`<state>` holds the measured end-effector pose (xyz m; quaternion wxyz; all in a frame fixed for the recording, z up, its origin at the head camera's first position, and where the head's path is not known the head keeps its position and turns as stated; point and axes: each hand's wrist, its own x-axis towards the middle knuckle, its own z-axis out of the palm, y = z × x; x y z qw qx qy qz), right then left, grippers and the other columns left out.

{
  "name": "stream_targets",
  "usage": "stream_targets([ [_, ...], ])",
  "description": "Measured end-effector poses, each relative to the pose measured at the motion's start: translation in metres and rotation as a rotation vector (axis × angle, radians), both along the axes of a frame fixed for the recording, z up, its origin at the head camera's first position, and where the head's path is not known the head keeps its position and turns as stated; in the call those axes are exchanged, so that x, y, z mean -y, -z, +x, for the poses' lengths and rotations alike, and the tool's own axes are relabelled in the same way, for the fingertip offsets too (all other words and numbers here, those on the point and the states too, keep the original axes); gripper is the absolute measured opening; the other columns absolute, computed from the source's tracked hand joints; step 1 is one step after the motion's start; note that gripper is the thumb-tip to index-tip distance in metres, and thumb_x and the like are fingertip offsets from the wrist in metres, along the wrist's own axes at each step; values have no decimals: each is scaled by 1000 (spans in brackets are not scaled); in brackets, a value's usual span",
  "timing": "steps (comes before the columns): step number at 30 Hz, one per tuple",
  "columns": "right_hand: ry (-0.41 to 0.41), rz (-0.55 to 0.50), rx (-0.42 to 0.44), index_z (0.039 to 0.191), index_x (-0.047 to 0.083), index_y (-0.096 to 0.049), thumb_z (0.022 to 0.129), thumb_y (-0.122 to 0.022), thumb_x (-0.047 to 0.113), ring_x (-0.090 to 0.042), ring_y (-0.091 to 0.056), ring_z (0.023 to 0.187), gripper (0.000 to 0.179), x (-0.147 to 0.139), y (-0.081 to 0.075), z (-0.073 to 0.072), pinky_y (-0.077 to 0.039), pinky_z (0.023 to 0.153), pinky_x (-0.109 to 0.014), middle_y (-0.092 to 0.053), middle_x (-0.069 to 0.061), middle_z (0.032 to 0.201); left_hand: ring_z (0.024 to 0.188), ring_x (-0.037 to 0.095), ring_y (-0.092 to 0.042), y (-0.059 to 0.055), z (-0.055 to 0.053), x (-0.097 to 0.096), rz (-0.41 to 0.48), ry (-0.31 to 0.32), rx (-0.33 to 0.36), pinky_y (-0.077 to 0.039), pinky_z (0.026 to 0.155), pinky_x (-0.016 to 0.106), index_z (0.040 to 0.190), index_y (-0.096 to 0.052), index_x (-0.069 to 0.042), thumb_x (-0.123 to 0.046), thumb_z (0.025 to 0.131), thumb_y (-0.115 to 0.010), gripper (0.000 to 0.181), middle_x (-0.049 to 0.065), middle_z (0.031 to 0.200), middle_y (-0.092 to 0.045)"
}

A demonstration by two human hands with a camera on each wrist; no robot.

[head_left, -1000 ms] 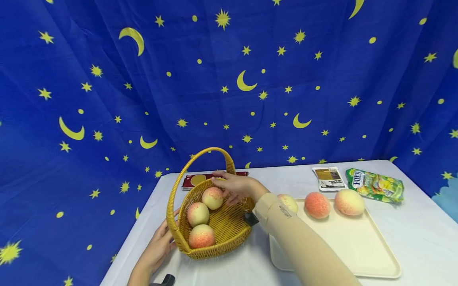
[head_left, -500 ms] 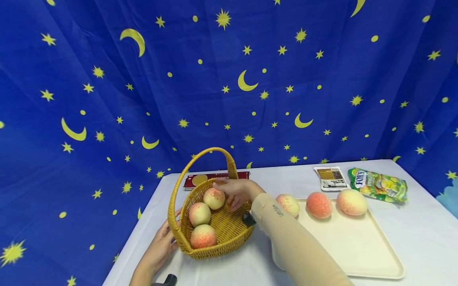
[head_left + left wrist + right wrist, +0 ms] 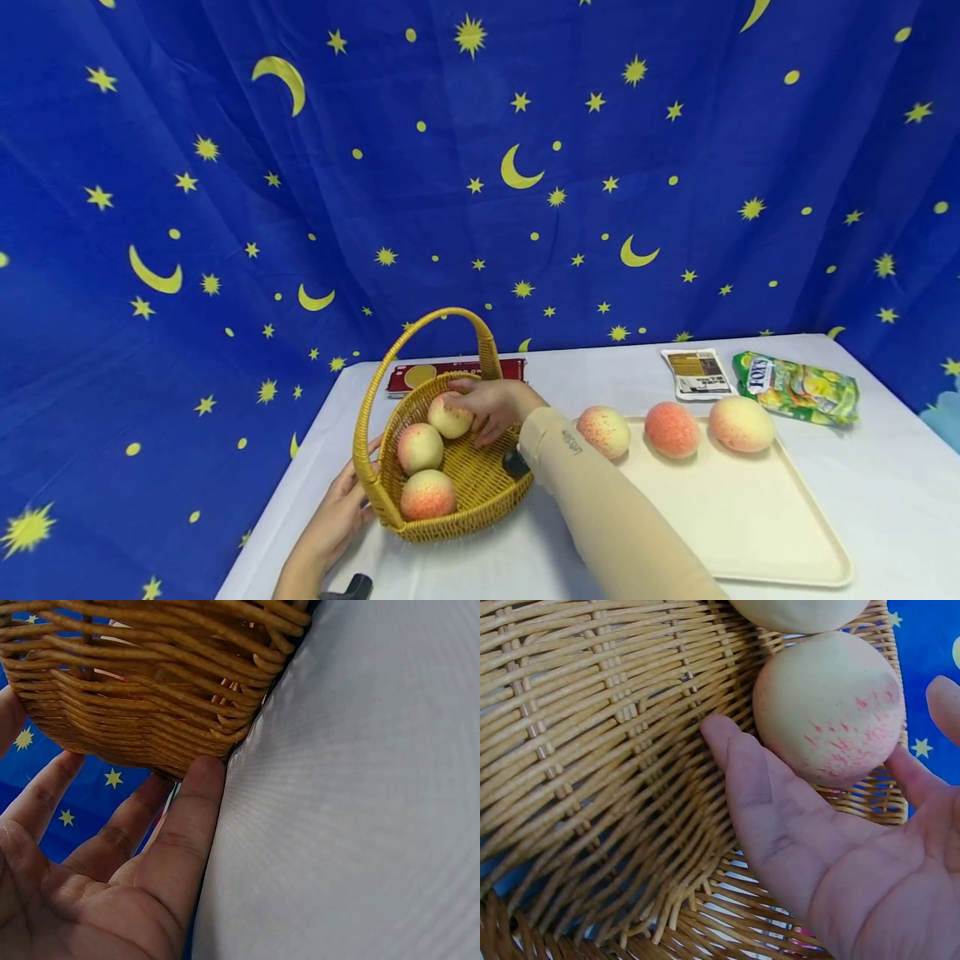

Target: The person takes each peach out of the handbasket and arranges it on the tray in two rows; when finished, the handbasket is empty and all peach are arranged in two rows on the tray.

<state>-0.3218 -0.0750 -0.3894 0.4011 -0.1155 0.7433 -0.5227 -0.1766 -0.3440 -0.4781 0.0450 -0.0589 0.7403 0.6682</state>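
Observation:
A yellow-brown wicker basket (image 3: 486,475) with a tall handle stands on the white-covered table, tilted toward me. Inside lie three pale, red-speckled peaches: a far one (image 3: 448,419), a middle one (image 3: 419,448) and a near one (image 3: 427,496). My right hand (image 3: 492,408) reaches into the basket at the far peach. In the right wrist view, its extended fingers (image 3: 761,787) lie on either side of that peach (image 3: 829,709), with another digit raised apart from it. My left hand (image 3: 337,517) rests against the basket's left outside, its extended fingertips touching the wicker wall (image 3: 142,697).
A cream tray (image 3: 750,525) on the right has a speckled peach (image 3: 604,432), a red peach (image 3: 672,430) and a pale peach (image 3: 741,423) along its far side. Behind are a dark red package (image 3: 468,372), a small packet (image 3: 696,373) and a green FOX'S bag (image 3: 798,387).
My right hand has lowered slightly and closed in on the far peach. The right forearm has swung left, uncovering more of the tray's leftmost peach. The left hand keeps its place at the basket.

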Motion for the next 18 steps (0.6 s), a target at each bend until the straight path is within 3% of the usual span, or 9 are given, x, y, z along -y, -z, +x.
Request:
stream_targets([
  [10, 18, -1, 3, 165, 27, -38, 112, -58, 38, -46, -58, 134, 59, 0, 4, 1, -57, 109, -55, -52, -34, 143, 151, 41, -46, 1, 1, 0, -10, -14, 5, -49, 115, 64, 168, -36, -27, -37, 112, -54, 59, 20, 169, -41],
  [18, 26, -6, -14, 148, 23, -45, 109, -65, 35, -44, -66, 120, 46, -1, 6, 0, -58, 108, -54, -55, -24, 128, 146, 31, -51, 1, 1, -1, -10, -17, -4, -48, 116, 63, 168, -37, -26, -35, 113, -53, 58, 17, 169, -42],
])
